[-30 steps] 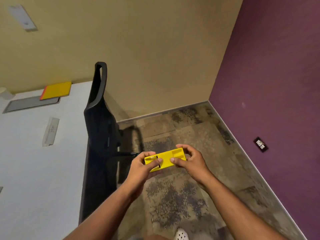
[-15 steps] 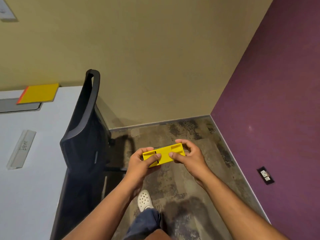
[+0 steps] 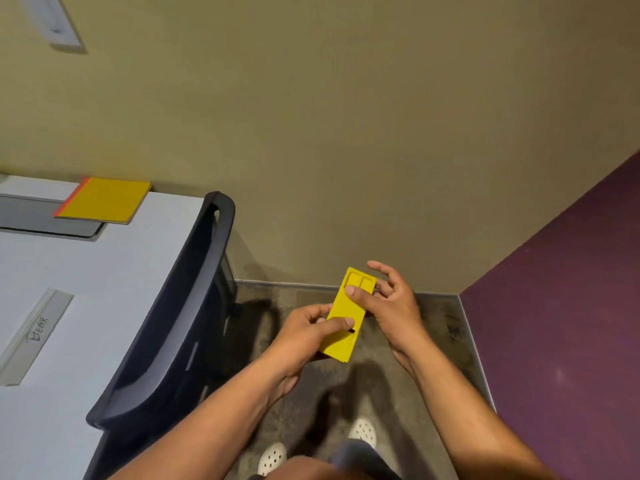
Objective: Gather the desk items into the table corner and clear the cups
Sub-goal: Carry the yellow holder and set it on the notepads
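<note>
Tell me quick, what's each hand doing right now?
Left hand: grips the yellow block at its near end.
Right hand: thumb presses the block's far end, other fingers spread loosely.

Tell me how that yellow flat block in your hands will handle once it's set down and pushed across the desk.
The yellow block is probably rigid: it keeps straight edges while the left hand and right hand pinch it. Likely light, since thumbs and fingertips alone carry it. Flat and slab-shaped, it should slide on the white desk, not roll or tip.

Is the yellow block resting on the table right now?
No, the yellow block is held over the floor by the left hand and right hand, clear of the table.
</note>
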`<state>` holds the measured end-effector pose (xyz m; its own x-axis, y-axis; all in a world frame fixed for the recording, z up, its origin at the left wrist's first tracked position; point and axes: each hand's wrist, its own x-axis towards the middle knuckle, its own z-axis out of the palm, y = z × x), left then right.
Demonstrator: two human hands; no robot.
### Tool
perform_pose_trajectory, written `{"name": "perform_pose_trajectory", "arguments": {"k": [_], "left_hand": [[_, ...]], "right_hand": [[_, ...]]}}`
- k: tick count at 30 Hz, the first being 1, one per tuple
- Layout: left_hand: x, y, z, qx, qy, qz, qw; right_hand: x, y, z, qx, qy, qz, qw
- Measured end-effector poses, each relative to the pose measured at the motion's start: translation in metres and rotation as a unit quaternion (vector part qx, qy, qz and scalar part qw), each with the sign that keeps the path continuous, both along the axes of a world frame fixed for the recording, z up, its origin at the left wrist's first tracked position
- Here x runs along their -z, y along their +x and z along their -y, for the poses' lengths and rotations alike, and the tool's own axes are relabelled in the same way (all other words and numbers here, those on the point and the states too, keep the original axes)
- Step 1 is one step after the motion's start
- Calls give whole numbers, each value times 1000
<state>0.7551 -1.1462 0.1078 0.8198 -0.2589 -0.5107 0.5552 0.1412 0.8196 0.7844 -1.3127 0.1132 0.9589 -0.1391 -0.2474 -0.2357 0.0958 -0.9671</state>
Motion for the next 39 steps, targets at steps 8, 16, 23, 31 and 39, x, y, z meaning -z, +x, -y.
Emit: {"name": "perform_pose_trajectory", "arguments": {"k": [8,16,23,31,39], "left_hand": [[-7,107,31,-183,59,4,981],[-43,191,38,-313,92,67,943],[-69,250,-25,-392,62,8,918],[-73,284,-126,-481,73,-40,873],[-105,294,-207,-525,57,15,849]], "right_hand": [[8,141,-3,-109,-7,-5,994],[-33,235,-12,-266,-108,48,957],[-69,290,-67,-345,-109,83,929],[-82,351,-183,-456,-160,109,869],[-95,401,-317,-550,-182,121,806]]}}
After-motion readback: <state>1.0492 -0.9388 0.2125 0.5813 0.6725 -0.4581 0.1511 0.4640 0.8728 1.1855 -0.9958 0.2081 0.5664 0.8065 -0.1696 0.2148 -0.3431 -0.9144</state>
